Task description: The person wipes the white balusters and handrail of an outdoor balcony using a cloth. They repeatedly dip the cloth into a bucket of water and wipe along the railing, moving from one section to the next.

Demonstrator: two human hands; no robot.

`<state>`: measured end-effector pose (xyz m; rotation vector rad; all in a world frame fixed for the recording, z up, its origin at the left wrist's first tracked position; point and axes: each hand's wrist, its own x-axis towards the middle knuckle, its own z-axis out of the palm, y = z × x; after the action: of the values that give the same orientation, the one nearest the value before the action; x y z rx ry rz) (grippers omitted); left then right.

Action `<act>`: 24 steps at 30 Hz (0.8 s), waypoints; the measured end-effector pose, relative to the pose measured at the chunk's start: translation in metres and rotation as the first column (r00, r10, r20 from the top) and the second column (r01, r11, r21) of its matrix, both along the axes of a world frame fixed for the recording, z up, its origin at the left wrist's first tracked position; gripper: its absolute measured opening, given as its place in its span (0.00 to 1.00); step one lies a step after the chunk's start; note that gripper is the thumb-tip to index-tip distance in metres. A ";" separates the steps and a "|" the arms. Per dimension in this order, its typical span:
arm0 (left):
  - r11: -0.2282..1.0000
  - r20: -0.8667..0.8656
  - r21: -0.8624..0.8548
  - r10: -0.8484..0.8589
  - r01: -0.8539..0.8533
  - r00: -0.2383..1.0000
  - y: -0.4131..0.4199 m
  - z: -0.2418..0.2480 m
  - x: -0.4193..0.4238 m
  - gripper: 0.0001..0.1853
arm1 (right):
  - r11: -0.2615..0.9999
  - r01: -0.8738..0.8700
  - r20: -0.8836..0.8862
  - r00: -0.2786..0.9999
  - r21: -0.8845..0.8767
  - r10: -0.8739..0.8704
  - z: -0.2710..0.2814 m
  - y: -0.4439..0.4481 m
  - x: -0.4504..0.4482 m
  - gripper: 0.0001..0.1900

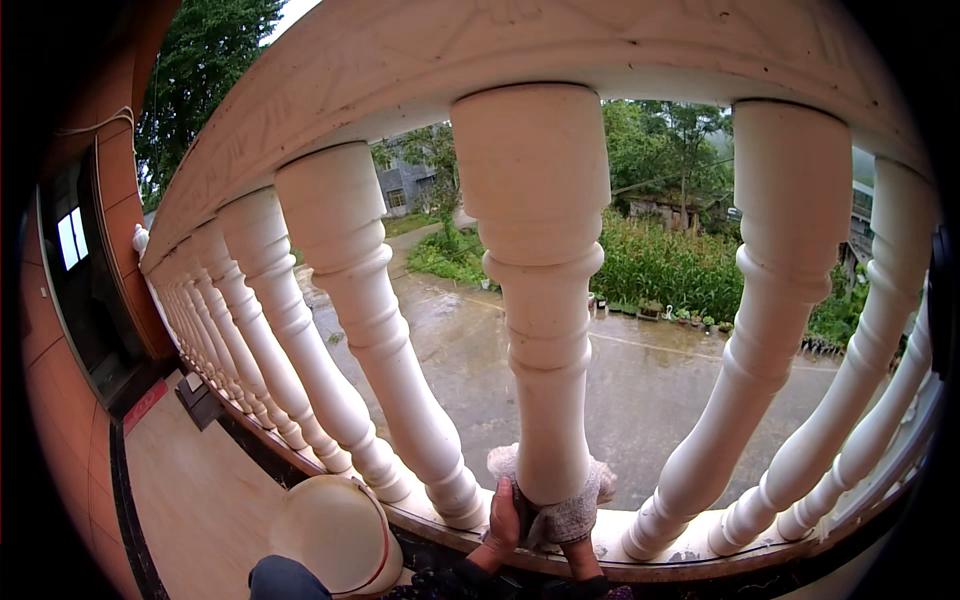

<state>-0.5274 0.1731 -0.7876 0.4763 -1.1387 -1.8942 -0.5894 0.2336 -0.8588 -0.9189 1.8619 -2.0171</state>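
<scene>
A damp-looking grey-white cloth point(568, 517) is wrapped around the lower part of a white turned baluster point(553, 420) in front of me. My left hand point(504, 516) presses against the left side of that baluster's foot, thumb upward, gripping the cloth there. Under the cloth's front, my right hand point(577, 553) shows only at its wrist and heel; its fingers are hidden in the fabric. Part of the cloth bulges out behind the baluster on both sides.
A pale bucket point(330, 529) with a wire handle stands at lower left beside my knee point(285, 579). Similar balusters point(409, 405) run both ways beneath a broad handrail point(525, 45). A dark doorway point(86, 277) is at far left. Beyond lies a wet paved yard point(450, 352).
</scene>
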 end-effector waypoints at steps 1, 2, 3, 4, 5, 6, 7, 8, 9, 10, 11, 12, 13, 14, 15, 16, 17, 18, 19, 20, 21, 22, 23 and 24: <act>0.999 -0.070 0.054 -0.002 0.006 0.998 -0.001 -0.021 0.004 0.23 | 1.000 -0.022 0.005 1.000 -0.006 0.022 0.007 -0.003 0.004 0.29; 0.995 -0.098 0.082 -0.047 0.055 0.994 -0.010 -0.050 0.008 0.22 | 0.999 -0.040 0.009 0.999 -0.010 0.040 0.014 -0.005 0.009 0.30; 1.000 0.001 0.015 -0.003 0.003 1.000 -0.006 -0.055 0.012 0.22 | 0.999 -0.042 0.002 0.999 -0.007 0.042 0.020 -0.003 0.007 0.31; 0.998 0.099 -0.056 0.042 -0.037 0.994 -0.003 -0.058 0.015 0.21 | 0.999 -0.042 0.008 0.999 0.010 0.042 0.024 0.000 0.009 0.31; 0.989 0.179 -0.129 0.088 -0.065 0.980 -0.001 -0.060 0.017 0.21 | 0.999 -0.040 0.004 0.999 0.024 0.040 0.032 0.003 0.007 0.32; 0.984 0.194 -0.155 0.115 -0.086 0.974 0.004 -0.069 0.023 0.21 | 0.999 -0.033 0.006 0.999 0.035 0.033 0.042 0.008 0.009 0.33; 0.980 0.186 -0.165 0.138 -0.108 0.973 0.008 -0.077 0.025 0.21 | 0.998 -0.020 -0.011 1.000 0.062 0.020 0.055 0.014 0.008 0.34; 0.998 0.039 0.056 -0.007 0.005 0.999 0.015 -0.050 0.035 0.20 | 0.997 -0.008 -0.011 1.000 0.080 0.009 0.068 0.021 0.008 0.35; 1.000 0.049 0.015 -0.015 0.014 0.999 0.009 -0.060 0.038 0.19 | 0.995 0.005 -0.016 1.000 0.098 -0.003 0.086 0.026 0.007 0.36; 0.995 0.006 0.076 -0.063 0.063 0.998 0.008 -0.055 0.043 0.20 | 0.993 0.024 -0.026 0.999 0.112 -0.021 0.106 0.030 0.005 0.37; 0.977 -0.063 0.157 -0.138 0.147 0.988 0.002 -0.041 0.050 0.20 | 0.992 0.043 -0.039 0.999 0.118 -0.038 0.127 0.032 0.001 0.37; 0.950 -0.136 0.214 -0.200 0.226 0.970 -0.006 -0.024 0.059 0.22 | 0.990 0.062 -0.056 0.997 0.123 -0.055 0.150 0.032 -0.001 0.38; 0.930 -0.204 0.225 -0.245 0.289 0.948 -0.015 -0.005 0.067 0.23 | 0.994 0.080 -0.129 0.989 0.076 -0.070 0.163 0.030 -0.007 0.37; 0.949 -0.279 0.128 -0.246 0.290 0.928 -0.023 0.013 0.070 0.25 | 0.995 0.099 -0.211 0.973 0.031 -0.090 0.176 0.026 -0.018 0.36; 0.928 -0.343 0.129 -0.289 0.349 0.894 -0.028 0.031 0.070 0.25 | 0.992 0.127 -0.284 0.951 -0.011 -0.125 0.193 0.024 -0.029 0.35; 0.897 -0.385 0.143 -0.338 0.417 0.859 -0.037 0.048 0.070 0.25 | 0.988 0.146 -0.342 0.927 -0.050 -0.155 0.211 0.022 -0.040 0.34; 0.887 -0.468 0.043 -0.389 0.460 0.794 -0.044 0.072 0.066 0.25 | 0.983 0.165 -0.397 0.899 -0.086 -0.186 0.227 0.018 -0.050 0.33; 0.878 -0.467 -0.004 -0.425 0.479 0.775 -0.051 0.090 0.064 0.25 | 0.976 0.182 -0.445 0.869 -0.116 -0.215 0.242 0.015 -0.059 0.31; 0.880 -0.369 -0.090 -0.464 0.466 0.805 -0.068 0.094 0.060 0.24 | 0.970 0.201 -0.490 0.837 -0.140 -0.244 0.257 0.009 -0.066 0.30; 0.870 -0.263 -0.293 -0.472 0.396 0.842 -0.072 0.123 0.056 0.22 | 0.961 0.228 -0.537 0.796 -0.159 -0.278 0.269 0.006 -0.078 0.29; 0.825 -0.161 -0.496 -0.392 0.269 0.906 -0.073 0.149 0.047 0.22 | 0.948 0.271 -0.580 0.750 -0.167 -0.317 0.280 0.010 -0.092 0.28; 0.736 -0.124 -0.665 -0.275 0.126 0.954 -0.085 0.168 0.046 0.16 | 0.949 0.261 -0.573 0.756 -0.180 -0.316 0.267 -0.006 -0.103 0.27; 0.686 -0.077 -0.716 -0.261 0.129 0.962 -0.087 0.196 0.037 0.14 | 0.938 0.286 -0.596 0.724 -0.197 -0.346 0.268 -0.010 -0.123 0.26; 0.645 -0.213 -0.763 -0.318 0.046 0.924 -0.075 0.225 0.018 0.15 | 0.908 0.367 -0.664 0.630 -0.203 -0.403 0.287 0.017 -0.146 0.25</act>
<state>-0.5097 0.0982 -0.5629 -0.4362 -1.6389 -1.3924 -0.7352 0.2509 -0.5722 -1.5848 2.6046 -2.1219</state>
